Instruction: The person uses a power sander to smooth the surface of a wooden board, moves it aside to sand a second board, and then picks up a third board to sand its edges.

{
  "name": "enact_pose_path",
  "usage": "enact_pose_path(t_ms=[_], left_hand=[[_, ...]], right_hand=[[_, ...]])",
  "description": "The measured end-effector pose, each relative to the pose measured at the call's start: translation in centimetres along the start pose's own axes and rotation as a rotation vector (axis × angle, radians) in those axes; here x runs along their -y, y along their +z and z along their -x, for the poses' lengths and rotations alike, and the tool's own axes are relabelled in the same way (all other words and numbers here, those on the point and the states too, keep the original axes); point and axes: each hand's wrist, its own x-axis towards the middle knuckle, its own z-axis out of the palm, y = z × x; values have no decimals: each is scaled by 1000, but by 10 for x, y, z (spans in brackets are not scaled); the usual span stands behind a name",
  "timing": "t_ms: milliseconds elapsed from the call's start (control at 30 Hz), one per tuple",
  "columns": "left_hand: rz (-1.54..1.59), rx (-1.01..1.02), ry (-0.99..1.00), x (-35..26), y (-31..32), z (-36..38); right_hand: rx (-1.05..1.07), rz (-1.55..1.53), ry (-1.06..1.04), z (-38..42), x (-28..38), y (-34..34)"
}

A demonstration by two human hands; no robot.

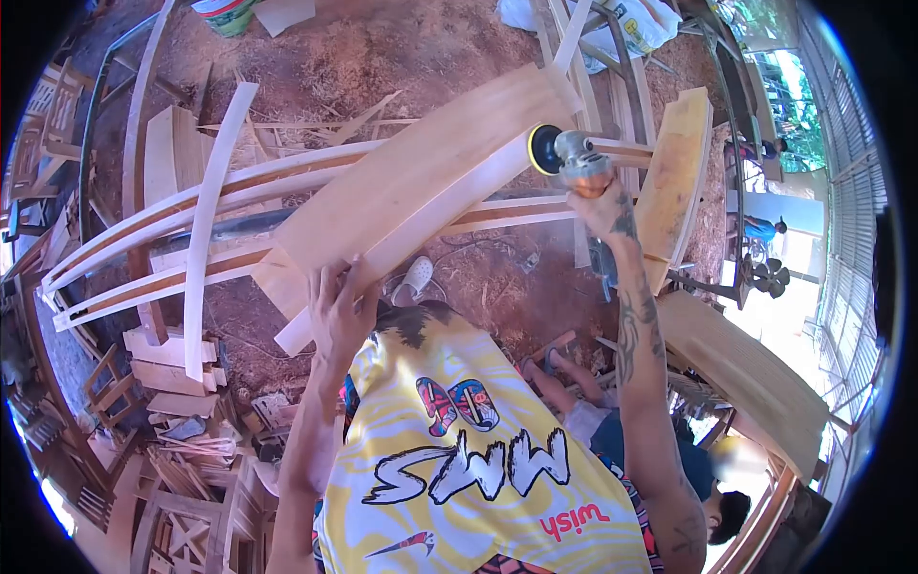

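Note:
A broad, slightly curved wooden board lies slantwise across long curved wooden rails in front of me. Its pale near edge faces my body. My left hand rests at the lower left end of this edge, fingers stretched out over the wood. At the upper right end, my right hand is wrapped round a disc sander. The sander's round, yellow-rimmed pad stands on edge right at the board's end.
A thin curved strip crosses the rails at left. More curved panels stand at right and lower right. A shoe shows below the board. Wood offcuts are stacked lower left. Another person is close at lower right.

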Motion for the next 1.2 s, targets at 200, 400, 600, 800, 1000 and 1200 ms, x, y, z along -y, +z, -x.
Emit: enact_pose_path(t_ms=[200,400,600,800,1000,1200], left_hand=[[1,45,-3,1,-3,-2],[14,68,-3,5,-1,1],[29,81,14,9,-2,-2],[31,88,19,9,-4,-3],[18,83,11,6,-5,-4],[24,100,10,8,-5,-4]], right_hand=[[70,-58,-13,48,45,30],[172,-111,-150,122,107,64],[53,7,-45,69,48,44],[6,31,282,-6,26,-1],[30,4,100,19,42,22],[-29,86,145,2,28,15]])
